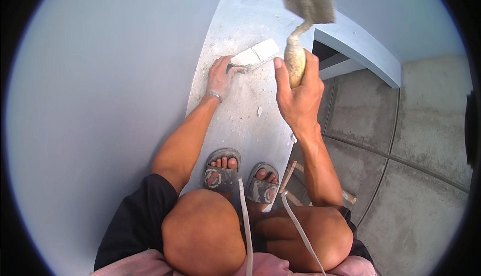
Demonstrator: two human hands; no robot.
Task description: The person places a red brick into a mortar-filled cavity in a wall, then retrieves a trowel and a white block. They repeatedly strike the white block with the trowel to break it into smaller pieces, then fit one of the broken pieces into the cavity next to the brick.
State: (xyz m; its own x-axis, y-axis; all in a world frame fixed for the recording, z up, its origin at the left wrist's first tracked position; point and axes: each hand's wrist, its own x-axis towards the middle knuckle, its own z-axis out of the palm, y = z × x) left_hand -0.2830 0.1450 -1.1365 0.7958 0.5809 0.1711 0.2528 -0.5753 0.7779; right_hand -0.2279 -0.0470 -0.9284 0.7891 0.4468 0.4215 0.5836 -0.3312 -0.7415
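Observation:
My right hand (302, 95) is closed round the pale, worn handle of a trowel (308, 3). The trowel is raised, its grey, mortar-smeared blade pointing away from me, slightly blurred and cut off by the top of the picture. To its left, my left hand (219, 78), a band at its wrist, is low over a pale ledge (240, 125). Its fingers and thumb close on the near end of a white rectangular piece (258, 51) with a line across it. The gripped end is partly hidden.
Crumbs and a loose white chip (259, 111) are strewn over the ledge, where my sandalled feet (220, 173) rest. A blue-grey wall (110, 75) rises at left. Right of the ledge, lower down, lie grey floor tiles (361, 105) and wooden pieces (288, 176).

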